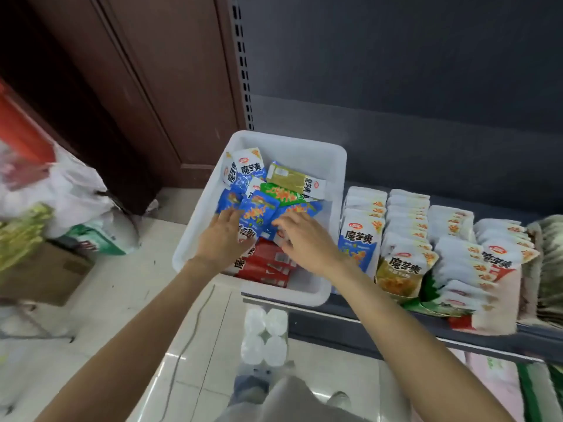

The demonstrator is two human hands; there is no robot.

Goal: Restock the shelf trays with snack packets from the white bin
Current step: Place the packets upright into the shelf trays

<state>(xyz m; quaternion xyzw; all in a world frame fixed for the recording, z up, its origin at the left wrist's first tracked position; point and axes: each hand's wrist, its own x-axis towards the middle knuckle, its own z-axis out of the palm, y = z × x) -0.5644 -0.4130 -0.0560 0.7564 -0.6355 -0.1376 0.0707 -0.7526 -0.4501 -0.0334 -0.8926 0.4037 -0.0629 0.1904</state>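
Observation:
The white bin point(332, 166) sits on the left end of the dark shelf point(396, 322), partly overhanging its edge. It holds a loose pile of blue snack packets point(257, 213), a green packet point(281, 193), an olive packet point(292, 179) and red packets point(268, 266). My left hand point(224, 236) lies on the blue packets with its fingers spread and nearly straight. My right hand point(304, 239) reaches into the bin beside it, fingertips curled onto a blue packet point(300, 210). Rows of upright packets fill the shelf trays point(408, 239) to the right of the bin.
A wooden door point(158, 86) stands left of the shelf upright. On the tiled floor at left lie plastic bags point(70, 190) and a cardboard box point(51, 272). A pack of white-capped bottles point(265, 336) stands on the floor below the bin. A lower shelf holds more goods at bottom right.

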